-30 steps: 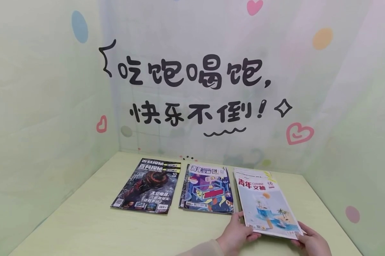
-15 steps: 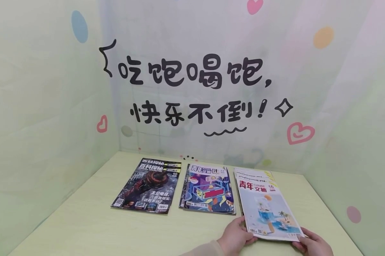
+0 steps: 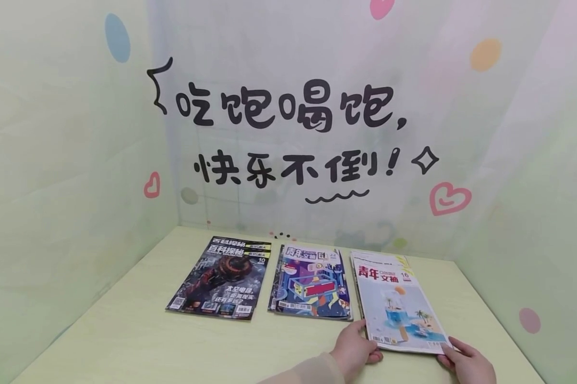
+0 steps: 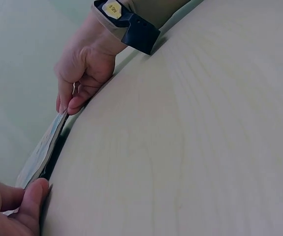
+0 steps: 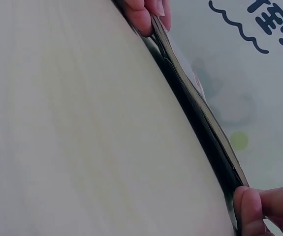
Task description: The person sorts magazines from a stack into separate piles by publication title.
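A magazine with a white and blue cover (image 3: 401, 314) lies on top of the right-hand stack in the head view. My left hand (image 3: 357, 346) pinches its near left corner, while my right hand (image 3: 468, 362) pinches the near right corner. Both wrist views show the magazine's near edge raised slightly above the table, thumbs and fingers gripping the corners. Under it, the other magazines (image 3: 395, 261) of this stack show mostly at the far edge.
To the left lie a stack of magazines with a purple cover (image 3: 312, 282) and a stack with dark covers (image 3: 221, 280). The pale yellow-green table (image 3: 173, 346) is enclosed by printed fabric walls (image 3: 67, 160).
The top magazine came slightly nearer by half a second ago, then shifted back away from me, both hands holding its corners throughout. The other two stacks have stayed put.
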Tool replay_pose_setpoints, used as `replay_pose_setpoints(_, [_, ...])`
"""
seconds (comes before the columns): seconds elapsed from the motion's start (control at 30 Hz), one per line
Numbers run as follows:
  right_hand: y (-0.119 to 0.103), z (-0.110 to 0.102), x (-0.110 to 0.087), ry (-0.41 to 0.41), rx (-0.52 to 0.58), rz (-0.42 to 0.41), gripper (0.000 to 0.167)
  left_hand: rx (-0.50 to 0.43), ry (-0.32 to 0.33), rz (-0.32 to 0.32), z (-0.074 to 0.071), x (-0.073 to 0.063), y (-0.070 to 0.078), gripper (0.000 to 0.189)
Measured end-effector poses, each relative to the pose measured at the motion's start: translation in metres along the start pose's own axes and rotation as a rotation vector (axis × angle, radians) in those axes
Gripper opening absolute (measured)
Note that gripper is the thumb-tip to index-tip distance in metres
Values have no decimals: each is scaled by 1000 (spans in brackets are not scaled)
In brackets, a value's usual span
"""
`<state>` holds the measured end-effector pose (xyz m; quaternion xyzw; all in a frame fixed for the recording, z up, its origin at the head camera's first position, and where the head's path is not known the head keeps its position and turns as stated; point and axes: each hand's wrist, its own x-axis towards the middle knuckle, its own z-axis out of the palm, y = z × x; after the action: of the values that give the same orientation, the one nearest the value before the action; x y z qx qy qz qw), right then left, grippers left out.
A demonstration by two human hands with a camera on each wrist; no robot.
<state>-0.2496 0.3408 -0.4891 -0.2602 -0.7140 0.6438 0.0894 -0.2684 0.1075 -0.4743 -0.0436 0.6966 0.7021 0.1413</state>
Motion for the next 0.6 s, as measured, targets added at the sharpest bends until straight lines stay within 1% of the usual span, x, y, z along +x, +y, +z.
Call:
replay_pose_setpoints(0.1, [0, 2, 1, 28, -71, 11, 59, 1, -2, -20, -1, -1, 2, 55])
replay_pose_setpoints(0.2, [-2, 3, -2, 59, -152, 17, 57, -10, -21, -26, -5, -4, 4, 55])
replay_pose_setpoints(0.3, [-7, 1, -7, 96, -240, -3, 57, -23, -45, -5, -11, -8, 5, 54])
replay_pose_setpoints(0.37, [-12, 0, -11, 124, -279, -22, 57, -23, -62, 14, -15, -10, 6, 53])
replay_pose_setpoints(0.4, [-15, 1, -14, 135, -291, -31, 57, -10, -67, 24, -18, -11, 6, 51])
replay_pose_setpoints(0.5, [-26, 7, -20, 150, -268, -40, 57, 59, -79, 52, -29, -12, 8, 45])
replay_pose_setpoints(0.6, [-35, 20, -27, 146, -232, -74, 56, 166, -90, 102, -43, -10, 12, 40])
